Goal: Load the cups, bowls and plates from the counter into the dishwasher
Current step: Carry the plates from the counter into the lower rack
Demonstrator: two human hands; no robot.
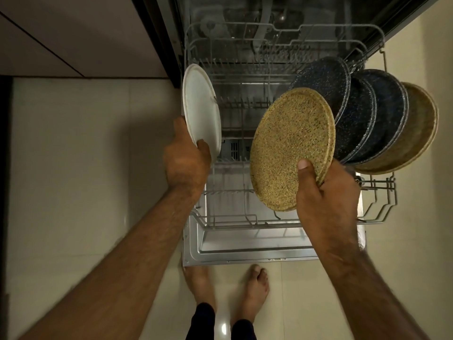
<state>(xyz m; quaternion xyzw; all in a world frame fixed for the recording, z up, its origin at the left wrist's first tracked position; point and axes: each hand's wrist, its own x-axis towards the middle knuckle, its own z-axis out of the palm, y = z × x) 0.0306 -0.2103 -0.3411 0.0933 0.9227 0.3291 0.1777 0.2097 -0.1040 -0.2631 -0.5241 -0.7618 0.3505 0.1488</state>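
Pale glossy floor tiles (pixel 73 168) are surrounding an open dishwasher, whose grey wire rack (pixel 245 77) is sitting pulled out over the lowered steel door (pixel 245 256). At the rack's left edge, the person's left hand (pixel 186 163) is gripping a round white plate (pixel 201 106) by its lower rim, with the thumb on the face and the fingers curled behind. The plate is standing on edge, and whether it is touching the rack cannot be told. Over the rack's middle, the right hand (pixel 326 192) is clamping a round tan speckled plate (pixel 289 148) at its lower right rim, holding it tilted in the air. On the rack's right side, three dark blue speckled plates (pixel 355 119) are leaning on edge in a row, with another tan plate (pixel 421 119) leaning at the rack's right end. Two bare feet (pixel 255 285) are standing on the rack's near side.
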